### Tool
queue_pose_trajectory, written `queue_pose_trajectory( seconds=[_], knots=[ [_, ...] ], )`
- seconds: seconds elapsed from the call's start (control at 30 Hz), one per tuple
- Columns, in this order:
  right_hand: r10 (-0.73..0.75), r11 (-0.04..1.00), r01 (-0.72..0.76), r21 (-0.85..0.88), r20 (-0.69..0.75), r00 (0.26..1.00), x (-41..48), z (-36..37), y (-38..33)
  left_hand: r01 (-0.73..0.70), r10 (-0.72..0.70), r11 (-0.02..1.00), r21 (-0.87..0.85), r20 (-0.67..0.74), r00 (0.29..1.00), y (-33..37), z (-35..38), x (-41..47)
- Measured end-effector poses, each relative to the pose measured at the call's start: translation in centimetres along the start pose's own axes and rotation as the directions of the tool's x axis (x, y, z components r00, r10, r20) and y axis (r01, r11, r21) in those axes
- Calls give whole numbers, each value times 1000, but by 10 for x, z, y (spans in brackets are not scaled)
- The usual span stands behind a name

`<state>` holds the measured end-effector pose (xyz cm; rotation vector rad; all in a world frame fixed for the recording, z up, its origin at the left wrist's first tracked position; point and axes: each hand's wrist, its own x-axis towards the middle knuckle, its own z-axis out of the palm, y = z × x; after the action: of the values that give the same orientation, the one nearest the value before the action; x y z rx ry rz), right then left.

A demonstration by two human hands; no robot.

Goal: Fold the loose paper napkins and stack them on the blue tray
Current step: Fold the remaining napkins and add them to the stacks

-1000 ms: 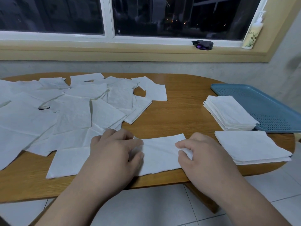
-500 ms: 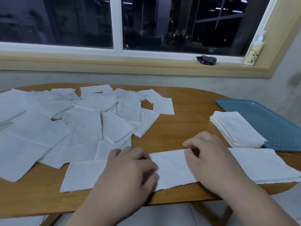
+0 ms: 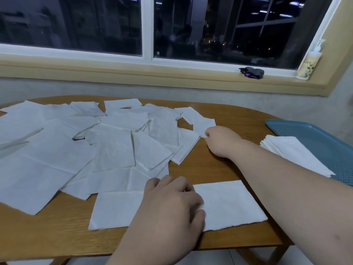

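A half-folded white napkin (image 3: 229,203) lies as a long strip along the table's front edge. My left hand (image 3: 170,205) rests on its middle, knuckles up, fingers loosely curled, pressing it down. My right hand (image 3: 219,140) is stretched out to the right end of the loose napkin pile (image 3: 80,148) and pinches the near corner of a small napkin (image 3: 204,123). A stack of folded napkins (image 3: 290,152) sits at the near-left edge of the blue tray (image 3: 315,134). My right forearm hides the table's front right.
The oval wooden table (image 3: 215,169) stands against a grey wall under a window. On the sill are a pump bottle (image 3: 309,64) and a small dark object (image 3: 252,72). Loose napkins cover the table's left half.
My right hand has left the half-folded napkin and reached forward to a loose napkin at the pile's right end. The left hand stays on the strip. The view has tilted up.
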<state>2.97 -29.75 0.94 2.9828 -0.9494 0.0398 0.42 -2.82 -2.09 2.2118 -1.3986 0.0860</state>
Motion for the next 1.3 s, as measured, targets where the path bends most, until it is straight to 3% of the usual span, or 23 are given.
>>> queue_pose_trajectory(
  seconds=[0.1, 0.3, 0.47, 0.6, 0.7, 0.83, 0.93, 1.07, 1.17, 1.3],
  knots=[
    [35, 998, -42, -52, -129, 991, -11, 3, 5, 1, -1, 1000, 7, -1, 1000, -1, 2, 0],
    [71, 993, -84, -86, -147, 987, -51, 2, 23, 3, -3, 1000, 27, -6, 1000, 4, -4, -3],
    [118, 982, -68, 176, -292, 949, -108, -17, 26, -28, 27, 999, -17, -68, 997, 5, -4, -5],
    [170, 901, -4, 434, -343, 924, -166, -38, 16, -11, 4, 999, -48, -130, 991, 3, -4, -7],
    [181, 757, 103, 645, -359, 916, -201, -44, 10, 44, -63, 989, -145, -131, 989, 5, -10, -7],
    [244, 335, 201, 920, -291, 925, -222, -43, 5, 105, -156, 930, -353, -120, 981, 12, -24, -8],
    [259, 162, 100, 982, -140, 956, -220, -38, 7, 163, -254, 804, -572, -82, 964, 19, -33, -10],
    [263, 21, -40, 999, 33, 964, -212, -26, 15, 149, -280, 752, -642, -108, 954, 21, -33, -8],
    [242, 67, -38, 997, 21, 970, -208, -22, 17, 180, -287, 780, -599, -86, 954, 20, -30, -5],
    [196, 466, 20, 884, -126, 973, -209, -19, 24, 262, -301, 813, -519, 10, 954, 18, -27, -3]
  ],
)
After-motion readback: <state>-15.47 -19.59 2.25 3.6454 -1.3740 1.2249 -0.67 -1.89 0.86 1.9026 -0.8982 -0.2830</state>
